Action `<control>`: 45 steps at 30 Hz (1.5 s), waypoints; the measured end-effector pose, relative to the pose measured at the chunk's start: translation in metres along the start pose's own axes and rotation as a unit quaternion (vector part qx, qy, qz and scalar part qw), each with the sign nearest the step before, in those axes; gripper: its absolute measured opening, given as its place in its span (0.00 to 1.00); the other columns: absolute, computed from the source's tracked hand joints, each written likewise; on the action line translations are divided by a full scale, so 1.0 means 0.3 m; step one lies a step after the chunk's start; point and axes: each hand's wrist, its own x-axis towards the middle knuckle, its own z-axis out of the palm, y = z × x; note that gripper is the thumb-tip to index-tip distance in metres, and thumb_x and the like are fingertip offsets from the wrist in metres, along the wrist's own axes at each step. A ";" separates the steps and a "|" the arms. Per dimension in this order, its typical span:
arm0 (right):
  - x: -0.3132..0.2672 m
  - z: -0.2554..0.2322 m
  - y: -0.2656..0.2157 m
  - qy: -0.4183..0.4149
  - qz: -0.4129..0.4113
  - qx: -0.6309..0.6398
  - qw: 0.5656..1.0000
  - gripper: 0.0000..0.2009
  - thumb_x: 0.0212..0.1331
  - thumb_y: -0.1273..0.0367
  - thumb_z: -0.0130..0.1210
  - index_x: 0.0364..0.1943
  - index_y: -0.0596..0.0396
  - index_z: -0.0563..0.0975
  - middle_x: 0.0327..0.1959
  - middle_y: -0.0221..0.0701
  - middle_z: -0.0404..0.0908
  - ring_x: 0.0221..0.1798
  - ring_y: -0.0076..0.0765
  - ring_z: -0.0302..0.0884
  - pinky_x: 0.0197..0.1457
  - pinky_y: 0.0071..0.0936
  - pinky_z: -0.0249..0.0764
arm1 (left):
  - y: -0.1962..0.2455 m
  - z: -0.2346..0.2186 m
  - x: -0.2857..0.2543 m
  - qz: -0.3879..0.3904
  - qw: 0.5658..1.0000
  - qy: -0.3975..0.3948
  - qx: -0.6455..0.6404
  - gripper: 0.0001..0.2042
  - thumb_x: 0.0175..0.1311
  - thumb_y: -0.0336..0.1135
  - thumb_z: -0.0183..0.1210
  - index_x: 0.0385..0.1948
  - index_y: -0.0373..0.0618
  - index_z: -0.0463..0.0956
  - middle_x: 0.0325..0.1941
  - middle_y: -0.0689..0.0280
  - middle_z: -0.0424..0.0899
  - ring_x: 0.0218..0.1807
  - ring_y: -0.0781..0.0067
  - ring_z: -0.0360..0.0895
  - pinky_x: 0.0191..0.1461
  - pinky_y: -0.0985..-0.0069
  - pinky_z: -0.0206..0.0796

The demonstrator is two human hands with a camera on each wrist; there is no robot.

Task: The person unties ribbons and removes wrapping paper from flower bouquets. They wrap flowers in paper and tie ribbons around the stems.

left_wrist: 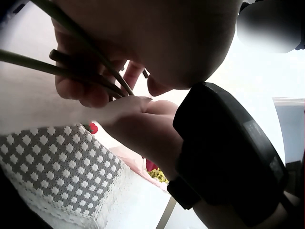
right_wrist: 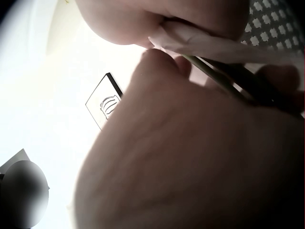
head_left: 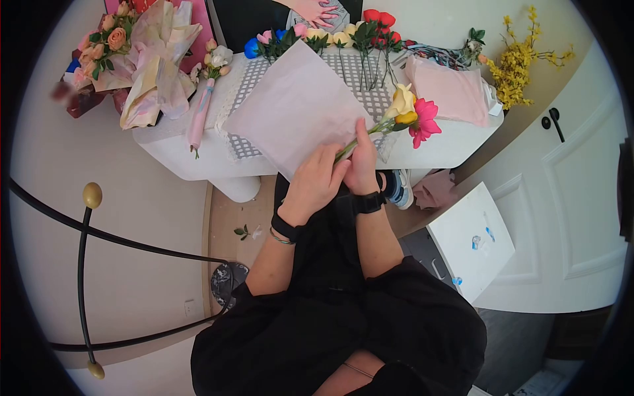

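I sit at a white table (head_left: 172, 155). My left hand (head_left: 332, 166) curls round thin green stems (head_left: 350, 146), which show between its fingers (left_wrist: 78, 90) in the left wrist view. My right hand (head_left: 360, 148) grips the same stems (right_wrist: 228, 78) just beyond, one finger lying up along a large pale wrapping sheet (head_left: 294, 105). The sheet's edge (right_wrist: 214, 45) runs over the stems. A cream-yellow rose (head_left: 402, 102) and a pink flower (head_left: 424, 123) stick out to the right of the hands. Both wrists wear black bands.
A wrapped peach bouquet (head_left: 132, 53) and a slim pink bundle (head_left: 200, 109) lie at the left. Loose flowers (head_left: 317, 36), red roses (head_left: 378, 20), folded pink paper (head_left: 449, 89) and yellow sprigs (head_left: 522, 63) are behind. A white board (head_left: 470, 241) leans right; a black metal frame (head_left: 86, 264) stands left.
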 end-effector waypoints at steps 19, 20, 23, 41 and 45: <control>-0.007 -0.066 -0.064 -0.234 0.037 0.039 0.971 0.19 0.67 0.67 0.47 0.59 0.60 0.66 0.57 0.35 0.72 0.61 0.38 0.68 0.66 0.38 0.61 | -0.067 -0.072 0.055 0.040 0.997 -0.011 -0.072 0.03 0.60 0.24 0.56 0.33 0.37 0.74 0.33 0.58 0.79 0.33 0.60 0.77 0.37 0.73 0.68; -0.008 -0.056 -0.065 -0.234 0.036 0.040 0.971 0.19 0.67 0.67 0.47 0.59 0.60 0.66 0.57 0.35 0.72 0.61 0.38 0.68 0.66 0.38 0.61 | -0.068 -0.078 0.058 0.042 0.996 -0.019 -0.077 0.03 0.60 0.25 0.56 0.33 0.37 0.74 0.32 0.59 0.79 0.32 0.62 0.77 0.36 0.73 0.68; -0.010 -0.030 -0.066 -0.181 0.026 0.039 0.982 0.22 0.70 0.61 0.42 0.63 0.60 0.62 0.62 0.36 0.68 0.65 0.39 0.64 0.69 0.39 0.57 | -0.063 -0.092 0.042 0.002 0.997 -0.040 -0.068 0.06 0.59 0.27 0.58 0.35 0.38 0.74 0.32 0.59 0.79 0.33 0.64 0.76 0.36 0.75 0.67; -0.016 -0.022 -0.107 -0.123 -0.063 0.132 0.982 0.25 0.71 0.55 0.37 0.64 0.57 0.60 0.65 0.36 0.66 0.67 0.39 0.62 0.71 0.43 0.56 | -0.198 -0.101 -0.156 -0.255 0.774 0.044 -0.577 0.13 0.62 0.24 0.56 0.48 0.38 0.71 0.48 0.55 0.79 0.47 0.67 0.78 0.49 0.71 0.71; -0.017 -0.039 -0.120 -0.125 -0.036 0.130 0.983 0.25 0.71 0.54 0.37 0.64 0.54 0.61 0.65 0.35 0.66 0.67 0.39 0.61 0.71 0.43 0.56 | -0.245 -0.126 -0.155 -0.209 0.836 0.089 -0.499 0.09 0.61 0.22 0.57 0.43 0.35 0.76 0.41 0.58 0.82 0.43 0.70 0.80 0.48 0.74 0.72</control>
